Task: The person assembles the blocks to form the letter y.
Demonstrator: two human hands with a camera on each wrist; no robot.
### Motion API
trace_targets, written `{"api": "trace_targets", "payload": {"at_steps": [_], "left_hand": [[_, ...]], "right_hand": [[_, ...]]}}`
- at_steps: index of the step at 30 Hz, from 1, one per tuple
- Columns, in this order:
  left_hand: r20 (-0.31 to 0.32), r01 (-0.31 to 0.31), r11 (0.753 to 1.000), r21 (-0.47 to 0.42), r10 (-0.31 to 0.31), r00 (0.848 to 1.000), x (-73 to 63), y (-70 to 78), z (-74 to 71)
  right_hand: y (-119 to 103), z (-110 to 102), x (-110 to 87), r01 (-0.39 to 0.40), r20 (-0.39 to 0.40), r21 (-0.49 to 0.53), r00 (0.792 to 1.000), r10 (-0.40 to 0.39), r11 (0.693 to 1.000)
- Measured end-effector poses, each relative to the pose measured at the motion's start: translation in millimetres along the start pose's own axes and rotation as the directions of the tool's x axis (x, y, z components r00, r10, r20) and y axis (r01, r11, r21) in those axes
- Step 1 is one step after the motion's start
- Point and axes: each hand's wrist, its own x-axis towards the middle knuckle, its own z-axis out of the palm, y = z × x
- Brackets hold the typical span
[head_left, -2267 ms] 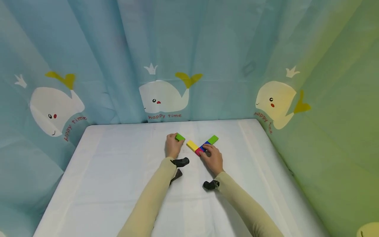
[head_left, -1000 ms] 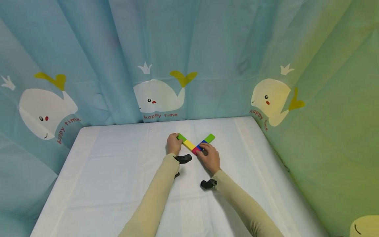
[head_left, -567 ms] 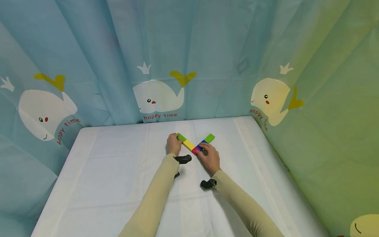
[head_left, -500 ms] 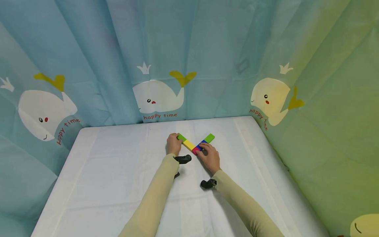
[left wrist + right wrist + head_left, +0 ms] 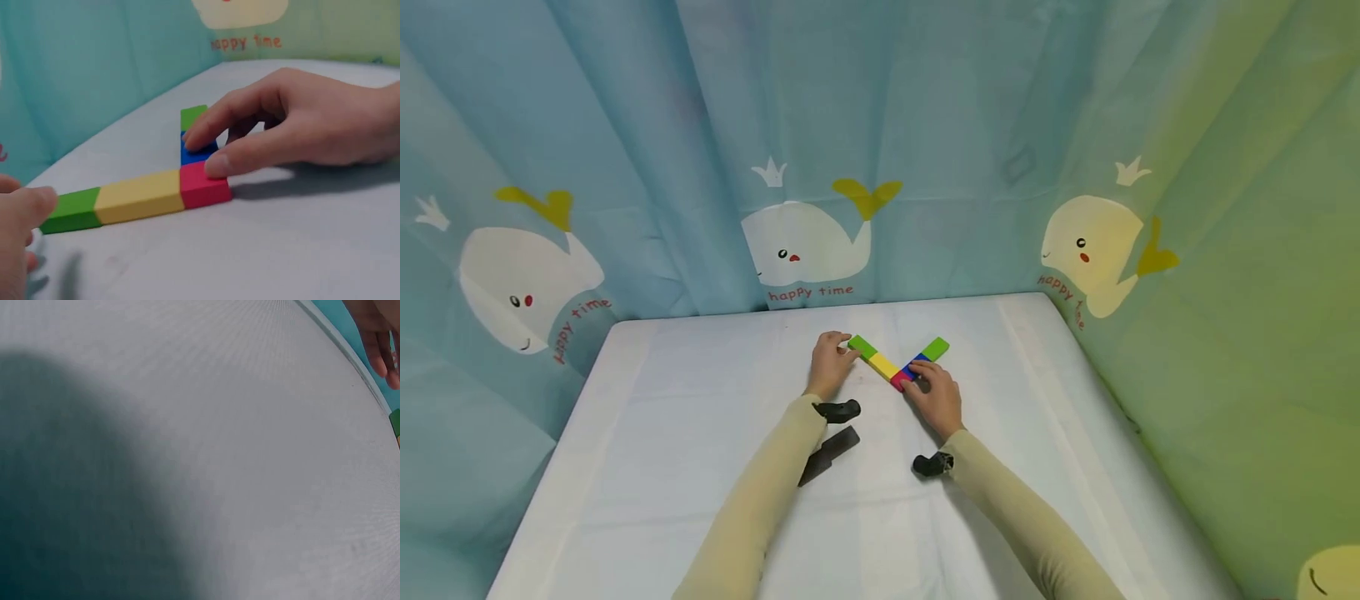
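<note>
Several coloured blocks lie in a V on the white table. In the head view, the left arm runs from a green block [image 5: 860,343] through a yellow block [image 5: 882,364] to a red block [image 5: 898,381]. From the red corner, a blue block [image 5: 917,361] and another green block [image 5: 936,348] form the right arm. My left hand [image 5: 831,364] is beside the left green block, thumb and fingers apart; the left wrist view does not settle contact. With its thumb on the red block and a finger on the blue one, my right hand [image 5: 942,404] rests over the corner.
A white cloth covers the table [image 5: 662,433]. Blue and green curtain [image 5: 962,150] with printed whales stands behind and at the sides. Black wrist devices sit on the left wrist [image 5: 838,411] and right wrist [image 5: 932,465].
My left hand brought the green block against the yellow block's end, held it there, then loosened and drew slightly left. My right hand stays on the red and blue blocks.
</note>
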Motion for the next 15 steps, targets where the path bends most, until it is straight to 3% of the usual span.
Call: {"api": "trace_targets", "payload": {"at_steps": [4, 7, 11, 15], "left_hand": [[0.127, -0.053, 0.999, 0.009, 0.052, 0.991, -8.8, -1.6, -17.2], [0.239, -0.082, 0.997, 0.008, 0.078, 0.968, -15.5, -3.4, -28.9], [0.383, -0.133, 0.991, 0.0, 0.123, 0.916, -24.7, -7.2, -41.2], [0.516, -0.159, 0.987, -0.004, 0.138, 0.846, -35.6, -7.1, -51.3]], "right_hand": [[1.1, -1.7, 1.2, -0.004, 0.011, -0.003, 1.0, 0.004, 1.0], [1.3, -1.9, 2.0, -0.005, 0.011, -0.009, 1.0, 0.005, 1.0], [-0.2, -2.0, 2.1, -0.006, 0.012, -0.012, 1.0, 0.006, 1.0], [-2.6, -1.9, 1.3, -0.006, 0.015, 0.01, 1.0, 0.006, 1.0]]}}
